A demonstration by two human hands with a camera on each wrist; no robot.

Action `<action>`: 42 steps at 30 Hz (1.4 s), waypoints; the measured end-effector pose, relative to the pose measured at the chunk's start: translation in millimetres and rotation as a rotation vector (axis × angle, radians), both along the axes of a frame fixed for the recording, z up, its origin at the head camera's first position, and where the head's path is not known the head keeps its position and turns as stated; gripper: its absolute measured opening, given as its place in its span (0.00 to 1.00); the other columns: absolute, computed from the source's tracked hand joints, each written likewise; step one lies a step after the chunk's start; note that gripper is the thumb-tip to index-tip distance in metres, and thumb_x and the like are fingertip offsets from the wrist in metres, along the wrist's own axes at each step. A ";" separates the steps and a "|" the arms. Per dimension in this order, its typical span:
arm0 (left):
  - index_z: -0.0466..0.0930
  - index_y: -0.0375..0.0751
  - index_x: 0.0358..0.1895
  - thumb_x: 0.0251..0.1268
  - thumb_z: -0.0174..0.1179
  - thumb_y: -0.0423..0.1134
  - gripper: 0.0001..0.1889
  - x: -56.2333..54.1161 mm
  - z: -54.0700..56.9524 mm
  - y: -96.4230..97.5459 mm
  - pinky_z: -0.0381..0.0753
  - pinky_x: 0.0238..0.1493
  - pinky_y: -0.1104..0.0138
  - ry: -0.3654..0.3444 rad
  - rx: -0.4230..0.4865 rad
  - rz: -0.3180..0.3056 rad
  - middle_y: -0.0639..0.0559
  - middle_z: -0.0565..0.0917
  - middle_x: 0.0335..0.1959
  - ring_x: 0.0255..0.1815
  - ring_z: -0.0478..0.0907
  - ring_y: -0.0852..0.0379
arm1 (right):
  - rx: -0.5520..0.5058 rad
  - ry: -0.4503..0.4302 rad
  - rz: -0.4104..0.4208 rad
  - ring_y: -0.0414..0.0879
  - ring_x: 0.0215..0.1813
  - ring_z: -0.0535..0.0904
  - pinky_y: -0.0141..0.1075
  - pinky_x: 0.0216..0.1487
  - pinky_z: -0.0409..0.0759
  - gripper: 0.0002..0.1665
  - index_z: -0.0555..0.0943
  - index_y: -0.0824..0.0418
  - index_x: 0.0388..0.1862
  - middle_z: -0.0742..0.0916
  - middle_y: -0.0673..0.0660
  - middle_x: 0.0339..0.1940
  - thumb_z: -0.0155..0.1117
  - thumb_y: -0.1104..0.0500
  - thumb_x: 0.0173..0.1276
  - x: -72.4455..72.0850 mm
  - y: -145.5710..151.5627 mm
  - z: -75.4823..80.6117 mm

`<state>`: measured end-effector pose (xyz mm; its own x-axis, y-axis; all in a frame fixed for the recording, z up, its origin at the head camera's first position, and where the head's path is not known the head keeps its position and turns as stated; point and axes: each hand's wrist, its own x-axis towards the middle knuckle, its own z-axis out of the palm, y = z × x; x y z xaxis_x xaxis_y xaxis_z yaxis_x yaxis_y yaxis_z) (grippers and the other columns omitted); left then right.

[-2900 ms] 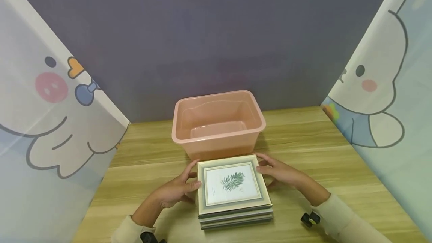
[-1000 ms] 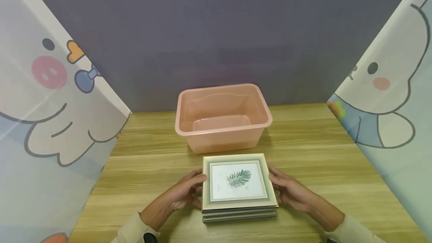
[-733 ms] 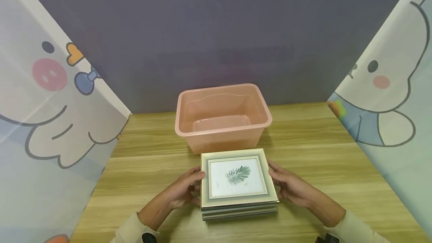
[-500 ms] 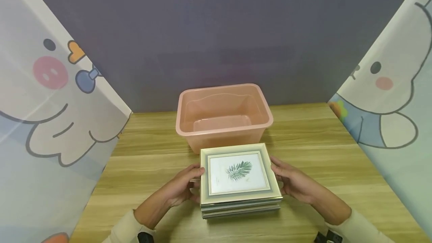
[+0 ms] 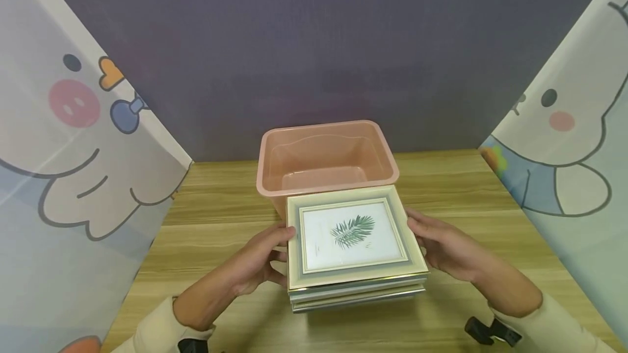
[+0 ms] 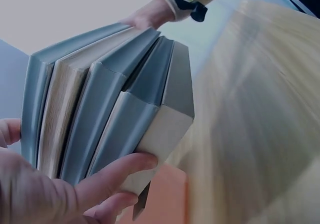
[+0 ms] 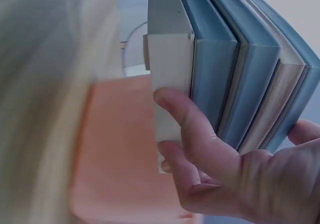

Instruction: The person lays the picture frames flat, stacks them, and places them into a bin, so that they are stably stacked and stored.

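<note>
A stack of several picture frames (image 5: 350, 233) is held up off the table between both hands, close in front of the pink bin. Its top frame has a cream and grey border around a green leaf print. My left hand (image 5: 255, 260) grips the stack's left side, thumb on the top frame. On the opposite side, my right hand (image 5: 448, 247) grips it the same way. The left wrist view shows fingers curled under the lowest frame (image 6: 170, 114). In the right wrist view, fingers likewise reach under the stack (image 7: 235, 68). The stack hides part of the bin's front wall.
The pink plastic bin (image 5: 272, 178) stands on the wooden table (image 5: 211, 217) near the dark back wall (image 5: 314, 53), with nothing inside. Cartoon-printed panels (image 5: 73, 151) rise on the left and right sides of the table.
The stack has risen off the table and moved forward to the bin's front edge. Both hands have closed in under its sides and travelled up with it. The bin stays in place.
</note>
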<state>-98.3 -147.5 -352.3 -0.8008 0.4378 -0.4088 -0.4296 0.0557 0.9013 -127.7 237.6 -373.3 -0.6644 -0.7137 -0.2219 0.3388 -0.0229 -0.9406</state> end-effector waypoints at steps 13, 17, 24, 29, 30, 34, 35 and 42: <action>0.56 0.43 0.77 0.78 0.44 0.57 0.33 -0.7 48.8 4.3 0.87 0.42 0.51 0.101 -0.014 -0.036 0.42 0.76 0.56 0.51 0.79 0.47 | 0.015 0.071 0.055 0.47 0.68 0.75 0.50 0.62 0.80 0.31 0.45 0.37 0.85 0.76 0.50 0.70 0.27 0.47 0.87 -13.6 5.9 52.5; 0.55 0.44 0.78 0.78 0.43 0.57 0.33 -0.1 63.3 4.6 0.87 0.44 0.49 0.141 -0.013 -0.058 0.40 0.75 0.56 0.51 0.79 0.47 | -0.009 0.083 0.080 0.50 0.66 0.78 0.51 0.61 0.81 0.29 0.50 0.36 0.83 0.78 0.52 0.68 0.26 0.46 0.86 -17.3 5.5 67.4; 0.57 0.40 0.73 0.77 0.41 0.58 0.32 -3.5 92.4 5.5 0.87 0.46 0.48 0.187 -0.048 -0.042 0.39 0.72 0.59 0.52 0.78 0.47 | 0.039 0.166 0.053 0.49 0.66 0.78 0.49 0.59 0.82 0.29 0.51 0.37 0.82 0.76 0.51 0.71 0.24 0.45 0.86 -28.0 7.9 93.6; 0.62 0.36 0.69 0.76 0.42 0.60 0.33 -12.5 107.5 5.5 0.87 0.45 0.50 0.202 -0.079 -0.016 0.40 0.74 0.55 0.49 0.78 0.49 | 0.086 0.213 0.007 0.47 0.66 0.77 0.46 0.59 0.82 0.29 0.52 0.40 0.82 0.73 0.51 0.71 0.26 0.44 0.86 -36.8 3.8 110.0; 0.63 0.35 0.68 0.75 0.42 0.60 0.33 -15.2 110.5 5.2 0.87 0.45 0.50 0.204 -0.083 -0.010 0.41 0.74 0.55 0.49 0.78 0.49 | 0.075 0.218 0.009 0.47 0.66 0.77 0.46 0.58 0.83 0.29 0.52 0.41 0.82 0.74 0.51 0.71 0.26 0.44 0.86 -39.3 2.9 113.0; 0.64 0.32 0.67 0.75 0.42 0.61 0.35 -27.6 123.4 2.6 0.87 0.45 0.50 0.216 -0.100 -0.006 0.42 0.76 0.52 0.47 0.79 0.51 | 0.041 0.227 0.019 0.48 0.62 0.80 0.47 0.56 0.84 0.29 0.53 0.43 0.82 0.77 0.53 0.67 0.28 0.44 0.86 -50.1 0.1 124.9; 0.65 0.31 0.67 0.75 0.42 0.61 0.36 -31.1 127.0 2.0 0.87 0.45 0.50 0.219 -0.108 -0.003 0.43 0.76 0.51 0.47 0.79 0.51 | 0.050 0.236 0.012 0.49 0.60 0.81 0.47 0.54 0.85 0.29 0.54 0.43 0.81 0.77 0.54 0.66 0.28 0.43 0.85 -52.9 -0.5 128.0; 0.63 0.42 0.67 0.76 0.43 0.64 0.31 -61.2 147.4 0.3 0.84 0.52 0.47 0.226 -0.171 0.018 0.46 0.72 0.47 0.42 0.74 0.54 | 0.152 0.243 -0.072 0.46 0.57 0.81 0.44 0.49 0.85 0.32 0.57 0.49 0.77 0.80 0.52 0.61 0.31 0.37 0.83 -77.0 -5.9 147.3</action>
